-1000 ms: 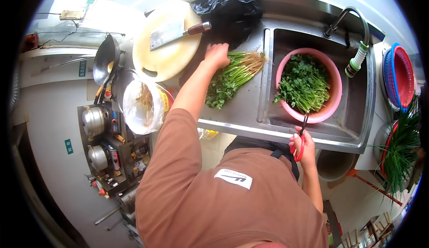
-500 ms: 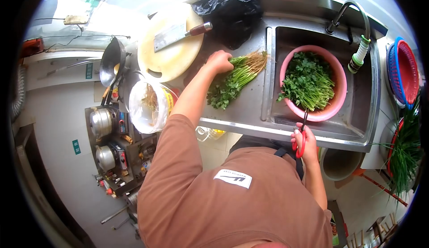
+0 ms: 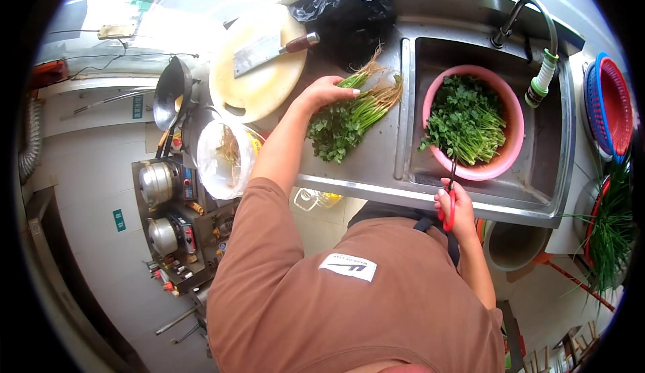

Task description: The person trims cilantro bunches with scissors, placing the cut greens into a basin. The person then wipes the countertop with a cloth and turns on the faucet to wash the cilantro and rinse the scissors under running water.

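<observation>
On the steel counter left of the sink lies a bunch of coriander (image 3: 359, 114), with pale green stems and brown roots pointing up and to the right. My left hand (image 3: 327, 92) is closed around some stems at its upper left, and those roots stand a little apart from the others. The fingertips are partly hidden. In my right hand (image 3: 459, 208) is a pair of red-handled scissors (image 3: 449, 206), blades pointing up toward the pink basin (image 3: 516, 146). Trimmed coriander (image 3: 467, 121) is heaped inside that basin, in the sink.
A cleaver (image 3: 259, 57) rests on the round cutting board (image 3: 289, 81), beside a black plastic bag (image 3: 349, 27). Below the board stands a lined bucket (image 3: 209, 165) with root scraps. The tap (image 3: 552, 34) arches over the sink (image 3: 547, 171). Colander baskets (image 3: 608, 104) stand at the right.
Some rooted stems under my left hand have lifted and separated from the bunch, their roots now higher up. My right hand with the scissors has shifted slightly left and up.
</observation>
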`<action>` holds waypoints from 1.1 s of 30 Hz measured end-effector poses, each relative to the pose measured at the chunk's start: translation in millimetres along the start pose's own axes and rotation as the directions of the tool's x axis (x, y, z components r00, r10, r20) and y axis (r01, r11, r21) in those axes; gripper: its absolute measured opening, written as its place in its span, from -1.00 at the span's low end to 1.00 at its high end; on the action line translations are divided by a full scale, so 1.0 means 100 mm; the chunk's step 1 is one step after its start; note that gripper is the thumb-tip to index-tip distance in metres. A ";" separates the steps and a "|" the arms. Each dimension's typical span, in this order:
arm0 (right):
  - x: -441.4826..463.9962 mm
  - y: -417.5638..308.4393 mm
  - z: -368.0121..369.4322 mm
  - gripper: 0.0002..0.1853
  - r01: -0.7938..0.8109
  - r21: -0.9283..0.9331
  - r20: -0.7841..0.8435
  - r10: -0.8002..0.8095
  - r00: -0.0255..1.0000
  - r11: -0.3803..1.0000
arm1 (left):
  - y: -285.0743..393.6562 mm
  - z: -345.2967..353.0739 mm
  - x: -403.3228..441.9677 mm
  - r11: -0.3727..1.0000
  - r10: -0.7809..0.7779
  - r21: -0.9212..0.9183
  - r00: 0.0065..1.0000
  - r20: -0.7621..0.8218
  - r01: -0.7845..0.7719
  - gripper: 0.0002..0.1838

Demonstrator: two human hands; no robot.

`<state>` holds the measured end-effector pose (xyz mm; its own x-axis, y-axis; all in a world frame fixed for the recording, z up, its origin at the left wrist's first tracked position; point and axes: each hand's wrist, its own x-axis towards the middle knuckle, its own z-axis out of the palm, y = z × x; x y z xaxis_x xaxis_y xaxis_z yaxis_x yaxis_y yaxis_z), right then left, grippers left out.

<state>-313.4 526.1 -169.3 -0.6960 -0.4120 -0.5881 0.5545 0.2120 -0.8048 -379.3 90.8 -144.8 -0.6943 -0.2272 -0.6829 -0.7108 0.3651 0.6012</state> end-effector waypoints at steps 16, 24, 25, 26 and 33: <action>1.43 -0.67 1.12 -0.57 -0.028 -0.194 0.522 0.128 0.844 0.981 | -0.06 0.05 -0.23 0.951 0.008 -0.309 1.000 0.016 -0.002 -0.60; 1.71 -0.79 1.35 -0.61 -0.025 -0.252 0.454 0.141 0.880 0.967 | -0.08 0.04 -0.33 0.947 0.020 -0.321 1.000 0.005 -0.017 -0.56; 1.73 -0.77 1.36 -0.62 -0.018 -0.232 0.419 0.116 0.901 0.973 | -0.08 0.03 -0.37 0.946 0.035 -0.323 0.999 -0.015 -0.038 -0.55; 1.77 -0.71 1.35 -0.64 -0.023 -0.228 0.401 0.115 0.909 0.973 | -0.10 0.00 -0.41 0.945 0.034 -0.325 0.999 -0.016 -0.037 -0.55; 1.78 -0.64 1.44 -0.68 0.187 -0.287 0.419 -0.052 0.906 0.940 | -0.25 0.04 -0.37 0.942 0.046 -0.329 0.996 -0.079 -0.070 -0.63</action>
<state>-406.7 312.3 -211.0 -0.4682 -0.7560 -0.4574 0.2601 0.3768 -0.8890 -335.8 93.8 -136.5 -0.7330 -0.2806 -0.6196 -0.6582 0.0626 0.7502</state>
